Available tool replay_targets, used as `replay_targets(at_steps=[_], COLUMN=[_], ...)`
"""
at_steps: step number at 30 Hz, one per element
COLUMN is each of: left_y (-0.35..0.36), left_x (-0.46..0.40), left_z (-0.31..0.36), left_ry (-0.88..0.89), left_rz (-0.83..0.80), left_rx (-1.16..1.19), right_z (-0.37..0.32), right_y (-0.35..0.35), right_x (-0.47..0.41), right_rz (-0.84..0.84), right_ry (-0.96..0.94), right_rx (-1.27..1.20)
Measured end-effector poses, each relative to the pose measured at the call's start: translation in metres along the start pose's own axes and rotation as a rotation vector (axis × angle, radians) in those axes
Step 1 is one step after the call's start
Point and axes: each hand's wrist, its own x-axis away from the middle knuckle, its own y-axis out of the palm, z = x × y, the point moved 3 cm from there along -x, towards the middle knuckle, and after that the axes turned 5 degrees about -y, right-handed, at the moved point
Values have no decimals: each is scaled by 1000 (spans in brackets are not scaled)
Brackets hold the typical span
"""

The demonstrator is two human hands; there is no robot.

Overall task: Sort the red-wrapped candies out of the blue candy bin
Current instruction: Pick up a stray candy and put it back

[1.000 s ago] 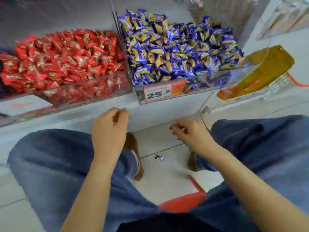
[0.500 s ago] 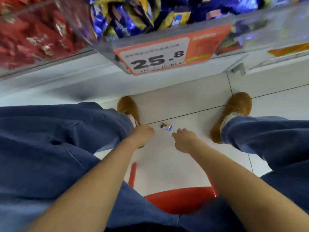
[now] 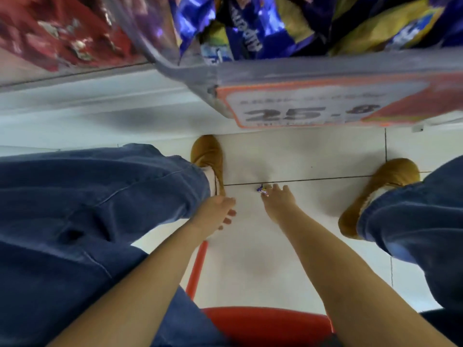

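Risk, grasp: because the fallen candy (image 3: 261, 190) is small and lies flat on the smooth floor (image 3: 313, 156), the right hand (image 3: 278, 200), fingers spread and tips just at the wrapper, may nudge it away rather than lift it.
Risk, head: as the person bends low, the blue bin (image 3: 190, 73) hangs close overhead, and its edge could be bumped when rising.
Risk, sorting: the candy on the floor looks blue, so it probably belongs back in the blue bin, not the red bin (image 3: 62, 31).
Left hand (image 3: 216, 211): fingers loosely curled, holding nothing I can see, beside the left shoe (image 3: 208, 156).
Task's thing: red candies show only in the red bin at upper left; none is visible among the blue ones here.
Count, hands: two.
Count, bins: two.
Count, loose candies on the floor: one.
Count, shoes: two, the right shoe (image 3: 385, 186) well apart from the candy.
Count, price tags (image 3: 313, 108): one.
Count, stools (image 3: 268, 321): one, red.
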Motion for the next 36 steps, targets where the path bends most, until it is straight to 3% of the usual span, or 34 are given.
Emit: replay_targets(at_steps=[5,9,16,20,24,28,31,33,36], left_y=[3,13,18,17,11,-1,-21,-28,-26], left_x=[-1,25,125,184,246,317,348,349,344], left_z=[12,40,89,82,76,97,127,149,175], left_ry=[-32,230,592,757,1122,1439,1517,1511,1548], left_rz=[65,100,47,14,174,524,772,785,825], left_rx=[1,-61,116,191,25,-103,-100,-126,-368], right_z=[3,-2,8,6,5,15,36,51,73], right_y=[-26,-66,-138,-167,-186,-218,-239,-247,-253], right_x=[30,73,183,265,328,377,400,407,413], right_rz=[235,494,898,1145,1305,1569,1701,1710,1680], right_ry=[2,-45,-69,-170,-340,-313,-185,-110,-24], right_rx=[-420,-577,-600,-333,-181,-191,-286,-360,-429])
